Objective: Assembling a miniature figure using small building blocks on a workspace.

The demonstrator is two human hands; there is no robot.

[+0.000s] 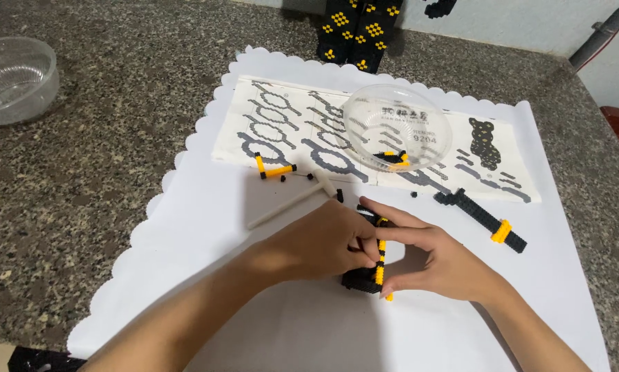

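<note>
Everything is placed here against the white scalloped mat (254,324) that covers the middle of the speckled stone bench (82,207).

Off the mat's left edge, at the far left of the bench, stands an empty clear bowl (13,79). On the far half of the mat lies a folded instruction sheet (302,131), a wide white rectangle printed with grey and black bead patterns. At the sheet's left end sits a small L-shaped piece of yellow and black bricks (274,169). Just in front of the sheet, on bare mat, lies a white T-shaped tool (292,202), with a few loose black bricks near it.

In the middle of the mat, the left hand (316,241) comes in from the lower left, its fingers curled narrow and pressed against a black block model (360,280) that rests on the mat. The right hand (440,258) meets it from the right; its fingers (392,213) and thumb pinch close on a thin yellow and black strip (380,262) standing along the model's edge.

A second clear bowl (397,127) sits on the sheet's middle, holding a few yellow and black bricks. Right of the hands, a long black bar with a yellow band (485,220) lies slanted on the mat. Beyond the mat's far edge stands a black and yellow patterned block figure (358,31).
</note>
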